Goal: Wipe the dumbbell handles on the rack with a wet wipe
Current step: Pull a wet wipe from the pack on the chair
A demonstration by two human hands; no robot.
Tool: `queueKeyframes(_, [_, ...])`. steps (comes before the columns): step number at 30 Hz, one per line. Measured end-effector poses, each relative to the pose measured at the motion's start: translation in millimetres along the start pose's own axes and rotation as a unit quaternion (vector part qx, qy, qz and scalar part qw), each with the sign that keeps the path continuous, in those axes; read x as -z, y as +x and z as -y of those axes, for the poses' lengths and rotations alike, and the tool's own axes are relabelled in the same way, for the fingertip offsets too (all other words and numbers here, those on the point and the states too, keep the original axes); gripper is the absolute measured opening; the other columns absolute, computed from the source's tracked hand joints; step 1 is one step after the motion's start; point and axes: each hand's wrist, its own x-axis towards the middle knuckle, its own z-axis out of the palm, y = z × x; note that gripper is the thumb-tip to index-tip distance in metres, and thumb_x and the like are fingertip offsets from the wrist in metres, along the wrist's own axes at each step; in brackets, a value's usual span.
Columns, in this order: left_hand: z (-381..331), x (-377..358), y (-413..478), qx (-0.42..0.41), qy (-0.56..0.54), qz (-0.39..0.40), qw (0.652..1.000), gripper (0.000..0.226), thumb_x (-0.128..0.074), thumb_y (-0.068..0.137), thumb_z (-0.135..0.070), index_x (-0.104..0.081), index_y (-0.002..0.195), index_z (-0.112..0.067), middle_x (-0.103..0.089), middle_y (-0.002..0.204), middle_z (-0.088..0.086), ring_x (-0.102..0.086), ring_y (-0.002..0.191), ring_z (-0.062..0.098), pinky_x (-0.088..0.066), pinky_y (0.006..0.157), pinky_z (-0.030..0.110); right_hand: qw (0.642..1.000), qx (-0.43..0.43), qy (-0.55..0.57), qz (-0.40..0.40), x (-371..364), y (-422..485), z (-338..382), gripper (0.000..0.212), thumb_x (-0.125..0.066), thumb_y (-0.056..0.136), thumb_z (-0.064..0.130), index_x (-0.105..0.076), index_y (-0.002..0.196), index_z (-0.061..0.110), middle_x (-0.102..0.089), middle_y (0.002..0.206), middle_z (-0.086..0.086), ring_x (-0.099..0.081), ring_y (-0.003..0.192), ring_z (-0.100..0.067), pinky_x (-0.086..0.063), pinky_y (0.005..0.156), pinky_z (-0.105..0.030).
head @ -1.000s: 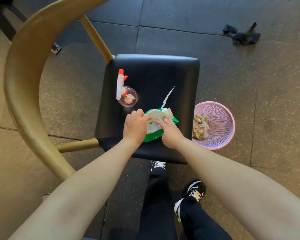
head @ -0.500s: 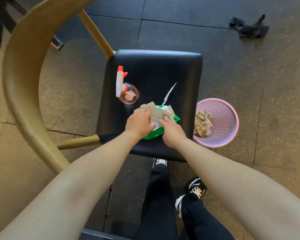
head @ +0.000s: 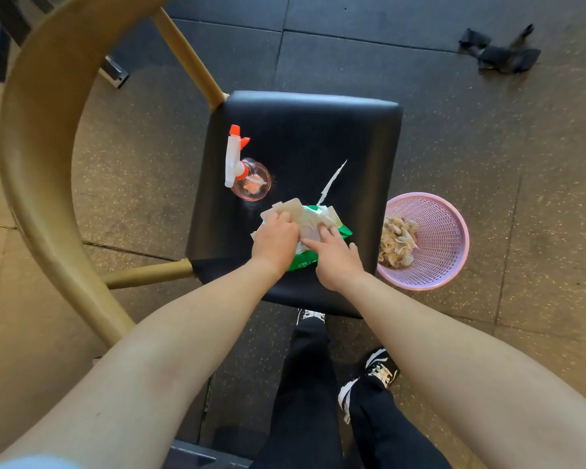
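step in hand: drawing a wet wipe from the pack [head: 322, 233] on the chair seat [head: 305, 130]. left hand [head: 276, 240] grips the lifted flap [head: 286, 208]; right hand [head: 335, 262] presses with straight fingers. next, pinch one sheet free (dumbbell rack not in view).

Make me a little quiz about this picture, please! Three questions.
1. True or false: the spray bottle stands on the black chair seat.
2. What lies in the pink basket? A) crumpled used wipes B) dumbbells C) shoes
3. Which hand lifts the flap of the wet wipe pack?

Key
1. True.
2. A: crumpled wipes fill its left side.
3. The left hand grips the flap; the right hand reaches its fingers to the wipes at the opening.
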Motion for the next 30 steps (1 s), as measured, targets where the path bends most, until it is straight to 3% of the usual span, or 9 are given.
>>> queueKeyframes(3, [1, -7, 0, -0.004, -0.006, -0.012, 1.000, 0.018, -0.060, 0.098, -0.022, -0.066, 0.114, -0.016, -0.053, 0.120, 0.004, -0.046, 0.116, 0.022, -0.047, 0.094, 0.031, 1.000, -0.001, -0.008, 0.012, 0, 1, 1, 0.081, -0.046, 0.092, -0.008, -0.030, 0.154, 0.041, 0.001, 0.169, -0.003, 0.011, 0.155, -0.024, -0.003, 0.122, -0.057])
queueKeyframes(7, [2, -7, -4, 0.087, -0.176, -0.027, 0.980, 0.021, -0.052, 0.103, -0.023, -0.067, 0.106, -0.008, -0.051, 0.118, 0.006, -0.049, 0.110, 0.024, -0.046, 0.078, 0.036, 0.999, 0.010, -0.036, 0.019, -1, 1, 2, 0.081, -0.044, 0.093, -0.006, -0.025, 0.156, 0.043, 0.005, 0.169, -0.007, 0.013, 0.154, -0.029, -0.002, 0.123, -0.056])
queueKeyframes(11, [3, -9, -5, 0.147, -0.298, -0.043, 0.942, 0.019, -0.053, 0.102, -0.019, -0.068, 0.095, -0.011, -0.053, 0.112, 0.005, -0.050, 0.105, 0.022, -0.049, 0.085, 0.039, 0.999, 0.013, -0.044, 0.020, -3, 1, 3, 0.082, -0.042, 0.093, -0.006, -0.025, 0.155, 0.044, 0.009, 0.168, -0.009, 0.015, 0.154, -0.031, -0.001, 0.123, -0.056])
queueKeyframes(13, [2, -7, -6, 0.162, -0.342, -0.057, 0.924, 0.025, -0.053, 0.101, -0.016, -0.064, 0.079, -0.014, -0.055, 0.106, 0.005, -0.053, 0.101, 0.022, -0.048, 0.081, 0.037, 0.999, 0.012, -0.043, 0.014, -3, 0, 3, 0.081, -0.042, 0.092, -0.007, -0.026, 0.154, 0.043, 0.009, 0.168, -0.009, 0.015, 0.154, -0.031, 0.000, 0.122, -0.056])
queueKeyframes(16, [-1, -3, -11, 0.166, -0.394, -0.062, 0.902, 0.032, -0.051, 0.098, -0.010, -0.060, 0.069, 0.001, -0.054, 0.083, 0.012, -0.048, 0.082, 0.019, -0.044, 0.069, 0.039, 0.999, 0.010, -0.051, 0.012, -4, 1, 5, 0.082, -0.046, 0.091, -0.007, -0.026, 0.154, 0.043, 0.008, 0.168, -0.010, 0.015, 0.153, -0.033, -0.001, 0.122, -0.057])
queueKeyframes(19, [-3, 6, -17, 0.175, -0.483, -0.056, 0.856, 0.035, -0.048, 0.101, -0.013, -0.060, 0.072, 0.003, -0.055, 0.072, 0.011, -0.044, 0.066, 0.012, -0.039, 0.058, 0.034, 0.999, 0.002, -0.052, 0.015, -6, 3, 7, 0.085, -0.047, 0.092, -0.006, -0.022, 0.155, 0.044, 0.010, 0.168, -0.010, 0.017, 0.153, -0.034, -0.001, 0.122, -0.057])
queueKeyframes(23, [3, 7, -25, 0.237, -0.579, -0.050, 0.779, 0.024, -0.047, 0.106, -0.028, -0.066, 0.112, -0.014, -0.067, 0.105, -0.001, -0.061, 0.093, 0.011, -0.050, 0.071, 0.025, 0.999, -0.006, -0.042, 0.028, -6, 3, 8, 0.087, -0.048, 0.092, -0.006, -0.019, 0.156, 0.044, 0.012, 0.168, -0.009, 0.020, 0.152, -0.032, 0.000, 0.122, -0.057])
queueKeyframes(26, [6, 7, -31, 0.251, -0.634, -0.067, 0.728, 0.019, -0.047, 0.107, -0.030, -0.064, 0.111, -0.022, -0.068, 0.110, 0.000, -0.064, 0.105, 0.018, -0.057, 0.087, 0.035, 0.999, -0.007, -0.043, 0.031, -6, 4, 7, 0.087, -0.048, 0.092, -0.005, -0.017, 0.156, 0.045, 0.013, 0.168, -0.008, 0.021, 0.152, -0.031, 0.000, 0.122, -0.057])
queueKeyframes(30, [7, 20, -34, 0.259, -0.686, -0.122, 0.669, 0.019, -0.045, 0.107, -0.032, -0.062, 0.105, -0.024, -0.065, 0.106, -0.002, -0.062, 0.101, 0.015, -0.055, 0.082, 0.029, 0.998, -0.006, -0.048, 0.039, -7, 4, 7, 0.087, -0.047, 0.092, -0.005, -0.016, 0.157, 0.043, 0.015, 0.167, -0.009, 0.022, 0.152, -0.032, -0.001, 0.122, -0.058])
